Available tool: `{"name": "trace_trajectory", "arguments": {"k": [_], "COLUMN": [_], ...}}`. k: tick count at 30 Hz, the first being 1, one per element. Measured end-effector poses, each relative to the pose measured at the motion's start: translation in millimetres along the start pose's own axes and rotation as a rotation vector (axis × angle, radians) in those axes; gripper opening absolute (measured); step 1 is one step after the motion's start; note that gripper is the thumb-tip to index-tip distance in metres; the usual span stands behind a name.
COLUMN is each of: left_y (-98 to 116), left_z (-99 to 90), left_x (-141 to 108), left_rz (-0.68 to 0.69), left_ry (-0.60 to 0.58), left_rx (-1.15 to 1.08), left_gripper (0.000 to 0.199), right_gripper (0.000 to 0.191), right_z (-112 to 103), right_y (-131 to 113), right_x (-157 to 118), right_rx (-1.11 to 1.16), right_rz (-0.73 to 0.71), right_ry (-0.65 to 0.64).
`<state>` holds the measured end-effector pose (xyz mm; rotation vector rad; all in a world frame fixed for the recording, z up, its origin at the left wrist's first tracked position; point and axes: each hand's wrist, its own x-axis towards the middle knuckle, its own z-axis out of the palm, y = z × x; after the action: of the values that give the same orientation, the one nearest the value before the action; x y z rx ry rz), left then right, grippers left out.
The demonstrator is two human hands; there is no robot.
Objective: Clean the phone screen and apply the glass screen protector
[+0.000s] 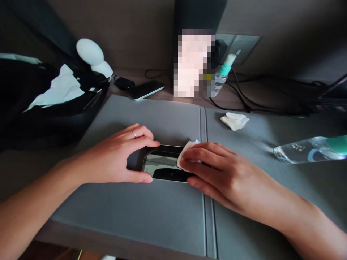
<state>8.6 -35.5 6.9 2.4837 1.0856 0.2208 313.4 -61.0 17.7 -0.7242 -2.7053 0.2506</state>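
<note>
A phone [165, 162] with a dark, reflective screen lies flat on the grey desk mat [130, 213]. At its left end, my left hand [116, 155] grips it by the long edges between thumb and fingers; a ring is on one finger. My right hand [225, 173] presses a folded white tissue [184, 153] onto the screen near the right end, its fingers closed over the tissue and covering that end of the phone.
A crumpled tissue [234, 121] and a clear bottle [303, 150] with a green cap lie to the right. Behind are a second phone [145, 90], a small spray bottle [223, 74], cables and a white rounded object [90, 52]. A black bag [54, 122] stands at left.
</note>
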Motion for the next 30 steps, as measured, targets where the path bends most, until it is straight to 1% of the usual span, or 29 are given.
{"name": "trace_trajectory", "arguments": {"k": [4, 8, 10, 12, 15, 17, 19, 26, 28, 30], "left_y": [-3, -5, -6, -8, -8, -8, -7, -9, -10, -10], "left_z": [-2.0, -3.8, -3.7, -3.0, -1.5, -0.6, 0.0, 1.8, 2.7, 2.9], "left_x": [1, 2, 2, 1, 0, 0, 0, -1, -2, -2], "left_rz": [0.050, 0.077, 0.081, 0.073, 0.066, 0.069, 0.064, 0.028, 0.020, 0.016], "left_ry": [0.022, 0.035, 0.051, 0.056, 0.058, 0.065, 0.066, 0.031, 0.028, 0.027], "left_rx": [0.006, -0.013, -0.014, -0.016, -0.037, -0.058, -0.064, -0.009, 0.005, 0.021], "left_gripper": [0.061, 0.066, 0.067, 0.065, 0.061, 0.061, 0.060, 0.062, 0.063, 0.064], "right_gripper": [0.019, 0.023, 0.024, 0.023, 0.013, 0.007, 0.008, 0.014, 0.014, 0.013], "right_z": [-8, -9, -8, -9, -13, -16, -17, -7, -6, -8], "right_y": [8, 13, 15, 16, 18, 18, 17, 4, -1, -6], "right_x": [-2, -4, -4, -5, -5, -5, -4, -2, -4, -6], "right_rx": [-0.005, -0.006, -0.019, 0.000, 0.072, 0.104, 0.111, 0.028, -0.011, -0.002], "right_rz": [-0.013, 0.026, 0.029, 0.036, 0.068, 0.081, 0.075, 0.016, -0.005, -0.033], "right_ry": [0.050, 0.086, 0.053, -0.009, -0.083, -0.105, -0.110, -0.017, 0.049, 0.154]}}
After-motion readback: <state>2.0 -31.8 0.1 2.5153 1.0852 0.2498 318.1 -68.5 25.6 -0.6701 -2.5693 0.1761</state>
